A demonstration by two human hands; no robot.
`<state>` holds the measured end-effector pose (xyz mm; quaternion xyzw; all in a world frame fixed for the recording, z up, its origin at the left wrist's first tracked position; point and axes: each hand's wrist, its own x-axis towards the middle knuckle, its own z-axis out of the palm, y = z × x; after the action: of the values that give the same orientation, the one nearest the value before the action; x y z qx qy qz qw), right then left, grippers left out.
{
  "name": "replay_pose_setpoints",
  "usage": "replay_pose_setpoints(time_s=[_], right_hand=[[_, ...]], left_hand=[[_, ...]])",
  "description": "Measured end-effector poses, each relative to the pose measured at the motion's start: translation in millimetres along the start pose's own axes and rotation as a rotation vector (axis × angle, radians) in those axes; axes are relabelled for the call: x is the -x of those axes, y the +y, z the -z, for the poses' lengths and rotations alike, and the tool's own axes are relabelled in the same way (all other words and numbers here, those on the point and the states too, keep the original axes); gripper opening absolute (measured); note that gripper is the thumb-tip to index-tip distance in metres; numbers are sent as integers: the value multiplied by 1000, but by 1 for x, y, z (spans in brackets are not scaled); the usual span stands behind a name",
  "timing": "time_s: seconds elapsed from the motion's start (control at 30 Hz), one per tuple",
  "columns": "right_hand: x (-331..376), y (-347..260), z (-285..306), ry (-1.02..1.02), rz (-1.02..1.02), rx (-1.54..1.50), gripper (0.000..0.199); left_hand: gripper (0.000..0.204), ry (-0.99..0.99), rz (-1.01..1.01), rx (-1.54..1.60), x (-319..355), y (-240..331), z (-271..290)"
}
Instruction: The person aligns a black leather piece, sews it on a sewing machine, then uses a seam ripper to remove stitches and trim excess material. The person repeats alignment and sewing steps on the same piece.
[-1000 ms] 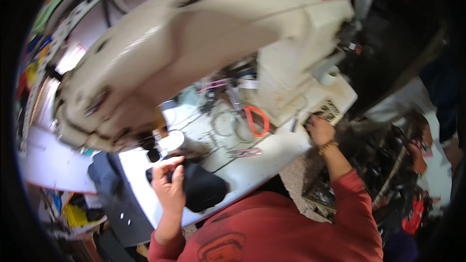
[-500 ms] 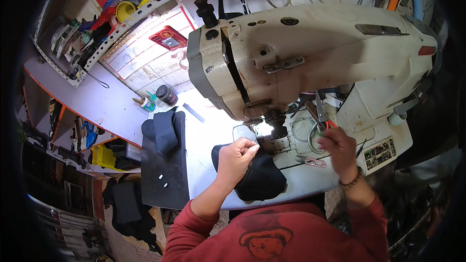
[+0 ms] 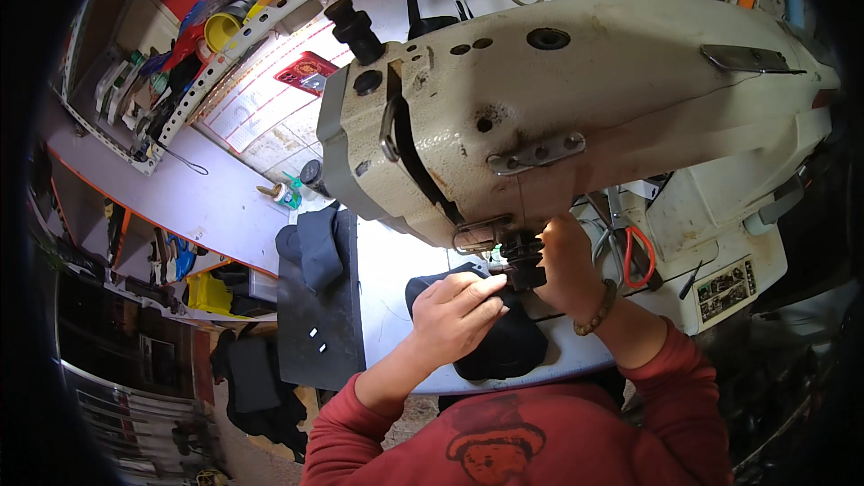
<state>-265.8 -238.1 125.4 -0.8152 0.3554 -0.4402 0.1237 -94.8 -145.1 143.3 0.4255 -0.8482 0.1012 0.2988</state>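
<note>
At the needle end of a cream sewing machine, both my hands work close together. My left hand has its fingertips pinched; what lies between them is too small to make out. Its fingers reach to the left side of the dark presser-foot area. On the right of that part, my right hand is closed, its fingertips partly hidden by the machine. A black fabric piece lies below my left hand on the white machine bed. A beaded bracelet circles my right wrist.
Orange-handled scissors lie right of my right hand. Folded black fabric rests on a black board at left, with small white pieces. Farther back stand a dark jar and a red phone-like item against the wall.
My right hand has moved left, from beside the scissors to the needle area. My left hand remains near the needle. The view has come closer to the machine; the pink snips are hidden now.
</note>
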Motion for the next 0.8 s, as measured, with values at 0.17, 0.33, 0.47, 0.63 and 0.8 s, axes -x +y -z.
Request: replay_pose_setpoints(time_s=[0.17,0.33,0.47,0.63,0.8], right_hand=[[-2,2,1,-43,59,43,19],[-2,0,7,-25,86,109,20],[-2,-3,16,-78,104,108,21],[-4,-8,15,-71,84,97,15],[2,-3,18,-154,80,69,12]], left_hand=[[15,68,192,-85,-3,-4,4],[15,76,361,5,-5,-11,-2],[18,32,496,153,-3,-14,-6],[24,-12,589,276,1,-15,-5],[25,-7,580,268,1,-16,-8]])
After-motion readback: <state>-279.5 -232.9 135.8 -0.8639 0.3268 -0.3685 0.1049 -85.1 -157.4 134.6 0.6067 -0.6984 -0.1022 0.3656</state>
